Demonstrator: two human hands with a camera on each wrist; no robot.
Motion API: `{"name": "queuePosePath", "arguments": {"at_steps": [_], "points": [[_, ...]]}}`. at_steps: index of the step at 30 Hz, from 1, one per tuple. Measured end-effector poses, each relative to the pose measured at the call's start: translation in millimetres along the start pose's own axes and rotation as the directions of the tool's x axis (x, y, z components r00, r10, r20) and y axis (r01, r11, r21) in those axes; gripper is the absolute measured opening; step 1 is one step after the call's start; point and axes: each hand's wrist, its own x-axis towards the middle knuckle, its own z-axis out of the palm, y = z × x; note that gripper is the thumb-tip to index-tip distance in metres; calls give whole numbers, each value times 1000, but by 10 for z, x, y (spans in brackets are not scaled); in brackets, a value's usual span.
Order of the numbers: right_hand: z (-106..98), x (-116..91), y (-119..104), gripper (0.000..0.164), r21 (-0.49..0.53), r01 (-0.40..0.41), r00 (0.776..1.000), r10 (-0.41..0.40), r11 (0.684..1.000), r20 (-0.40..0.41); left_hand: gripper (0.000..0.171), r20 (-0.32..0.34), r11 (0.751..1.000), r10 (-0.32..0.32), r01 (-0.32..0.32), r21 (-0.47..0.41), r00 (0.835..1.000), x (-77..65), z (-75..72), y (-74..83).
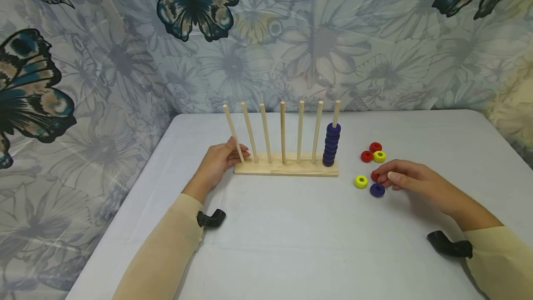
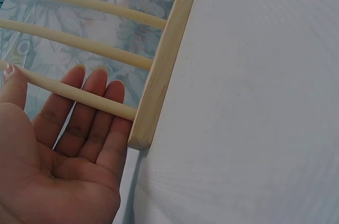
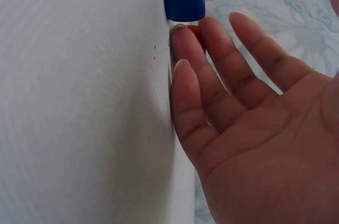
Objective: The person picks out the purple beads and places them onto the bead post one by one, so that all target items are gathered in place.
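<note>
A wooden peg rack (image 1: pixel 287 169) with a row of upright pegs stands on the table. Dark blue rings (image 1: pixel 331 145) are stacked on its rightmost peg. My left hand (image 1: pixel 216 163) is at the rack's left end; its extended fingers (image 2: pixel 95 83) lie behind the end peg (image 2: pixel 79 96), and the thumb tip touches that peg higher up. My right hand (image 1: pixel 412 182) rests low at the table, its fingers reaching to a red ring (image 1: pixel 374 176) that they partly cover. Close in front of those fingertips lies a loose blue ring (image 1: pixel 377 190), also large in the right wrist view.
A yellow ring (image 1: pixel 360 181) lies left of the right fingertips. Farther back, two red rings (image 1: pixel 375 146) and another yellow ring (image 1: pixel 379 156) sit in a cluster. The white-covered table (image 1: pixel 283 244) meets a floral, butterfly-printed backdrop (image 1: pixel 325 40) behind the rack.
</note>
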Motion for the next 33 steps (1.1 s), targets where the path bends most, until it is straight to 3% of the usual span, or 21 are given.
{"name": "queuePosePath", "arguments": {"at_steps": [6,12,25,33], "points": [[25,-12,-10,28,-47,-59,998,60,997,5,71,0,1000,-5,5,6,1000,5,6,1],[43,0,-20,30,-33,-54,998,54,998,15,72,-3,1000,-4,4,19,1000,8,6,-2],[60,6,11,33,-206,-41,996,56,978,63,74,-7,1000,0,1,25,1000,-9,30,17],[60,9,3,30,-200,-34,997,48,979,66,73,-16,999,-10,11,32,1000,-2,19,-2]]}}
